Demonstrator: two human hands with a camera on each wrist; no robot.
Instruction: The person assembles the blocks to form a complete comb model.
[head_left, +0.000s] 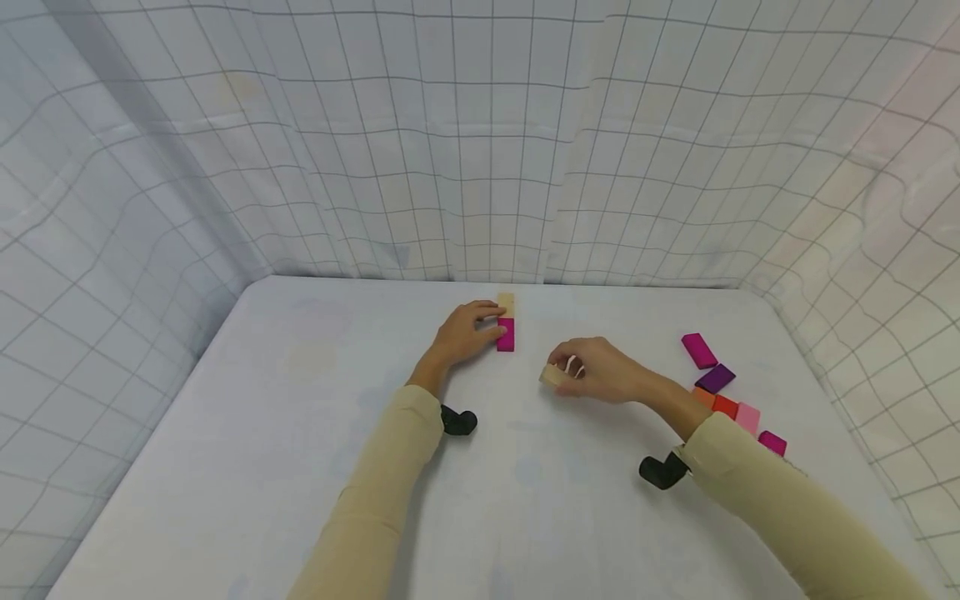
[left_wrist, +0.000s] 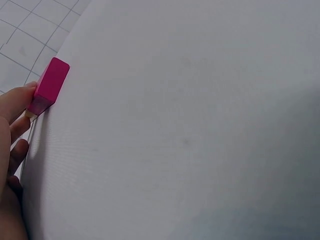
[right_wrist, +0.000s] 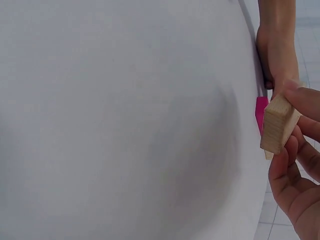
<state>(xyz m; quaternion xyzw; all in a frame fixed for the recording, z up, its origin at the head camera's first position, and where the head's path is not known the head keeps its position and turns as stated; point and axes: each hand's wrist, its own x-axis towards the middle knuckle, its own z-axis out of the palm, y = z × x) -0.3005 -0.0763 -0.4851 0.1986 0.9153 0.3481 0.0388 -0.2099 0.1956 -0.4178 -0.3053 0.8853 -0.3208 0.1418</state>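
Two small blocks lie end to end near the far edge of the table, a plain wooden block (head_left: 506,300) behind a magenta block (head_left: 506,340). My left hand (head_left: 467,332) rests beside them from the left, its thumb touching the magenta block and its fingertips at the wooden one. In the left wrist view, the thumb meets the side of the magenta block (left_wrist: 52,82). My right hand (head_left: 603,371) pinches another plain wooden block (head_left: 553,376) between thumb and fingers, to the right of the pair. In the right wrist view, this held block (right_wrist: 277,125) is tilted.
On the right lie several loose blocks: a magenta block (head_left: 700,351), a purple block (head_left: 716,379), an orange block (head_left: 703,397), a red block (head_left: 725,406), a pink block (head_left: 747,417) and another magenta one. White grid-patterned curtains (head_left: 495,167) surround the white table (head_left: 300,400).
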